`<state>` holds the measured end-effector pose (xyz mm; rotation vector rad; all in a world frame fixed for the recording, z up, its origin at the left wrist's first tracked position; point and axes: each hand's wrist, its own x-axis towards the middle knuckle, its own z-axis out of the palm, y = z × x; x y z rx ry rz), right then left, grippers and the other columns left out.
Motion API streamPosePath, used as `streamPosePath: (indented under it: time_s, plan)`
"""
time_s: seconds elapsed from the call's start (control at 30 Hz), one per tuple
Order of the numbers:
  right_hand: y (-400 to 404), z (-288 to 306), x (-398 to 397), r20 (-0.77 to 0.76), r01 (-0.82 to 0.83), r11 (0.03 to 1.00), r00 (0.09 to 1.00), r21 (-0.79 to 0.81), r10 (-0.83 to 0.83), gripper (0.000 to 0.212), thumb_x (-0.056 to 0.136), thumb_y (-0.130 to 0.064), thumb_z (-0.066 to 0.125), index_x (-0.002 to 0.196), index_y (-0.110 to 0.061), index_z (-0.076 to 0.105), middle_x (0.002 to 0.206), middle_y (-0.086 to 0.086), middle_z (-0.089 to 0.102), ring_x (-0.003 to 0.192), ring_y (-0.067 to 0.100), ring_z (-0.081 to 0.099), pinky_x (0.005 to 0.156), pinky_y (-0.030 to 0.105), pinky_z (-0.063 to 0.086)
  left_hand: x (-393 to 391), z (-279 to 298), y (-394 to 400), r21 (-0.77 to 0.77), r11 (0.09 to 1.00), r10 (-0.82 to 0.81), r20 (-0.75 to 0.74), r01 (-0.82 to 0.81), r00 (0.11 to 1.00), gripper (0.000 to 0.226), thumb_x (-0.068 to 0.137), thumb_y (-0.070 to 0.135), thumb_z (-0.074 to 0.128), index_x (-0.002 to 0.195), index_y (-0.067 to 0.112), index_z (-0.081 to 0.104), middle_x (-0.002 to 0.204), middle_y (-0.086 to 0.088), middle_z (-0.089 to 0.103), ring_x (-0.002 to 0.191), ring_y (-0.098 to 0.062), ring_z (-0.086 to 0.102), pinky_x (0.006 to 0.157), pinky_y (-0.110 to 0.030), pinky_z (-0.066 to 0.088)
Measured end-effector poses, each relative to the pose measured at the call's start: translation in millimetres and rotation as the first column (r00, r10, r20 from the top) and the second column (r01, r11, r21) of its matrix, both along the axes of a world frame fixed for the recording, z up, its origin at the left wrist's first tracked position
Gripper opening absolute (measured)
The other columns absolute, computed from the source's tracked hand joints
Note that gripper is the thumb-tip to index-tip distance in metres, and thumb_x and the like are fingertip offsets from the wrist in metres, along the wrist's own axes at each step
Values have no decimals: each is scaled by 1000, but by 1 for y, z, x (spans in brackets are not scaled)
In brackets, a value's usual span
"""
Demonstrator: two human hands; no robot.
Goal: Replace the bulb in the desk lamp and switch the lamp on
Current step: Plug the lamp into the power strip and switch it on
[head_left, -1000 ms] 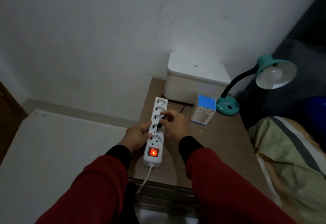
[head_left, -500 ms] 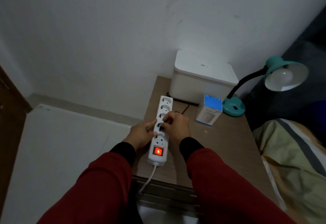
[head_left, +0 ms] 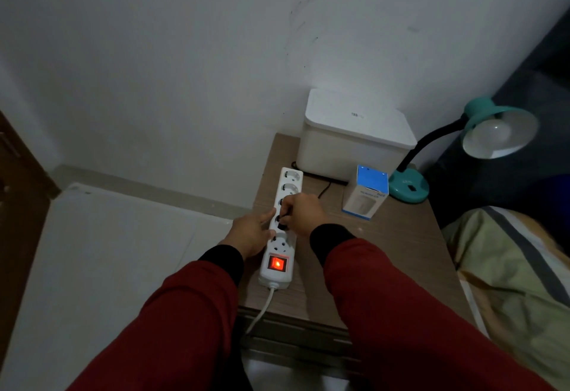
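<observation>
A teal desk lamp (head_left: pixel 408 187) stands at the back right of the wooden bedside table (head_left: pixel 385 255), its black neck bent right; a white bulb (head_left: pixel 493 130) sits unlit in the shade. A white power strip (head_left: pixel 279 255) lies along the table's left side, its red switch (head_left: pixel 277 263) glowing. My left hand (head_left: pixel 249 232) holds the strip's left edge. My right hand (head_left: pixel 303 213) pinches the lamp's black plug (head_left: pixel 282 223) at a middle socket. The plug's black cord (head_left: pixel 324 188) runs back toward the lamp.
A blue and white bulb box (head_left: pixel 365 191) stands beside the lamp base. A white lidded box (head_left: pixel 354 141) sits against the wall behind it. A bed with striped bedding (head_left: pixel 518 267) lies to the right. The strip's white cable (head_left: pixel 262 310) hangs over the table's front edge.
My right hand has moved the black plug down onto a middle socket of the strip. My left hand has stayed on the strip's edge. The lamp stays unlit.
</observation>
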<state>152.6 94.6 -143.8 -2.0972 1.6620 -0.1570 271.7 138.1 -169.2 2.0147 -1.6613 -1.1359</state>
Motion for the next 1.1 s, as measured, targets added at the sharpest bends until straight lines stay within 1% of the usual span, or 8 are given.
streamPosePath:
  time_s: [0.1,0.23,0.33,0.47,0.6,0.73,0.97,1.1]
  plan:
    - [-2,16,-3,-176,-100,993,978,66,110,40,84,-15,67,124,-18,60,131,12,57,120,26,55,99,36,49,-3,7,-1,14,998,-58,101,57,993,52,96,26,49,145,26,31,147,-11,42,135,-26,39,111,-31,31]
    - [-3,35,-14,-214,-91,989,970,120,115,65,88,-14,62,145,-25,33,142,17,44,124,31,52,99,37,46,-6,20,-7,54,993,-112,301,101,947,45,96,34,44,137,15,45,141,-11,49,130,-27,45,106,-32,36]
    - [-3,48,-20,-321,-109,990,938,88,132,54,88,-22,61,139,-13,44,137,15,53,124,29,52,99,35,45,-6,32,-12,50,993,-115,409,104,905,48,94,40,45,133,12,50,137,-11,51,127,-26,48,104,-33,39]
    - [0,69,-31,-416,-119,989,898,88,145,37,92,-23,57,123,-2,57,130,15,59,120,29,56,94,33,46,-7,51,-23,36,993,-113,460,109,881,43,89,38,53,116,5,60,126,-14,58,113,-27,57,90,-29,45]
    - [-4,87,-46,-440,-71,993,892,99,107,43,89,-27,62,122,1,59,130,16,60,120,32,56,94,35,46,-16,83,-29,-24,992,-96,518,126,850,48,89,38,53,121,2,57,130,-17,56,119,-31,54,97,-33,46]
    - [-10,115,-69,-443,-49,998,894,49,66,46,88,-30,63,121,2,59,128,17,61,119,32,56,93,33,46,-29,113,-42,-115,986,-37,557,121,830,40,89,29,56,118,1,57,127,-17,57,115,-30,56,90,-32,49]
    - [-16,160,-130,-413,64,998,908,-12,-63,42,89,-32,61,113,2,62,123,17,63,104,31,60,79,33,45,-69,164,-64,-207,965,-10,586,162,810,38,89,24,53,119,2,57,128,-15,56,118,-29,54,93,-31,48]
    - [-22,171,-169,-402,125,991,906,-41,-131,43,86,-33,65,111,2,62,119,18,64,109,32,61,75,32,45,-103,180,-75,-223,959,-21,558,175,829,36,89,20,54,120,0,55,128,-17,53,115,-29,56,91,-31,49]
